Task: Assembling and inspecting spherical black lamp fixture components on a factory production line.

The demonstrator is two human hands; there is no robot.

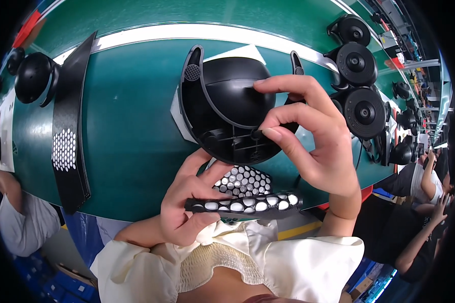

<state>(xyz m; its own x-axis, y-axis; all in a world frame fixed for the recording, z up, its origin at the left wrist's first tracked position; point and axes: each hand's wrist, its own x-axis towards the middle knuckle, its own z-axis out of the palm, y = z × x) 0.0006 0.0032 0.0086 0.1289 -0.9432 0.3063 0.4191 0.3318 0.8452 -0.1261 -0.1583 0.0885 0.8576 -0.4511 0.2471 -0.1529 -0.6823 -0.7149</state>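
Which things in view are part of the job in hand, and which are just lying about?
In use, apparently:
black rounded housing, right hand at it
white-dotted black sheet, in left hand

Likely just lying about:
dark strips at left
rounded black unit, far left
round black units at right

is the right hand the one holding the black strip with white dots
No, the left hand grips the dotted black strip, while the right hand is at the black rounded housing.

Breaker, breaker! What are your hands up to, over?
Left hand: gripping dotted black sheet. Right hand: thumb and a finger close together at black housing. In the way: right hand hides part of housing.
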